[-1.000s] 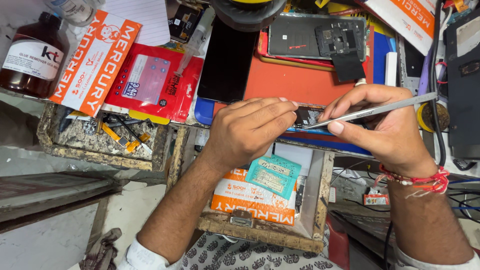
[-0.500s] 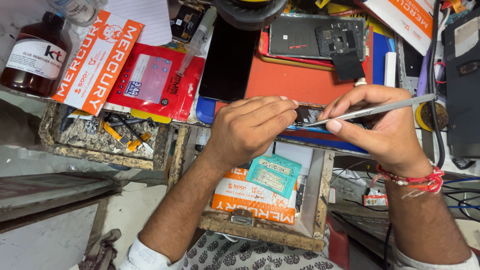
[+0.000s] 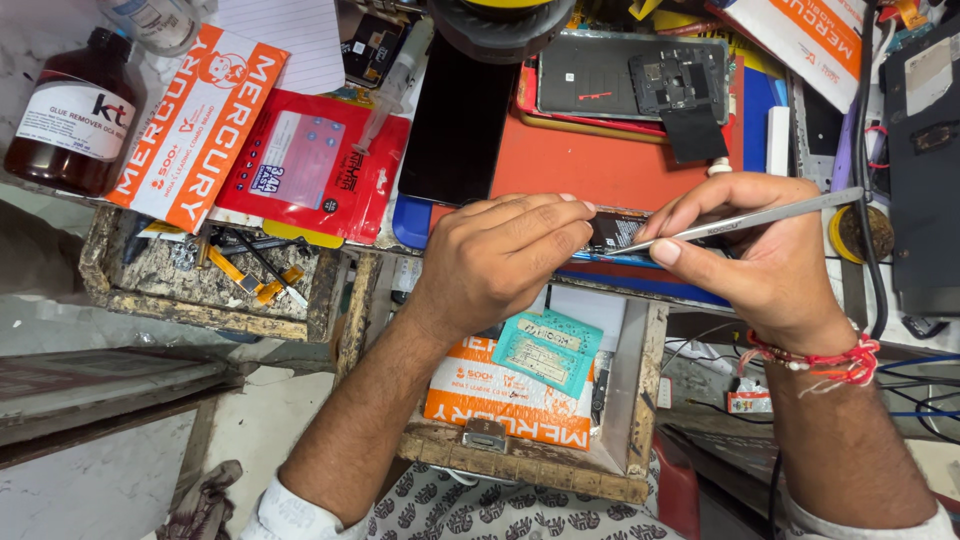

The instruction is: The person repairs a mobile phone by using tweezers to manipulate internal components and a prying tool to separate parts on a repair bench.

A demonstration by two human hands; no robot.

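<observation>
**Small dark part pinned at the bench edge, tweezers barely moved**

Small dark part [image 3: 618,230], black and flat, lies at the near edge of the bench [image 3: 600,165], on the blue strip just below the orange mat [image 3: 580,160]. Little of it shows, because it sits between your two hands.

Head view: your left hand [image 3: 505,255] lies flat over the part's left end, fingers stretched toward the right and pressing down; its grip is a hold-down, not a pinch. Your right hand [image 3: 765,255] has its grip closed on the metal tweezers [image 3: 740,220], thumb under and fingers over, with the long shank running up and right past the knuckles. The tips meet the part just beside your left fingertips [image 3: 575,215]; whether they have caught anything you cannot tell, since the point of contact is too small to read.

Against the picture from a second ago, almost nothing has shifted: both hands sit in the same place, and the tweezers keep the same slant. Your head has drifted a little, so the bottle and cartons at the far left sit slightly differently in the frame. My reading is that you are in slow, fine work at one spot on the part, not moving between steps.

Below your wrists, the open wooden drawer [image 3: 640,400] holds an orange carton [image 3: 500,405] with a teal packet [image 3: 550,350] on top. A brown bottle [image 3: 70,115] stands far left, well apart from your hands.
</observation>
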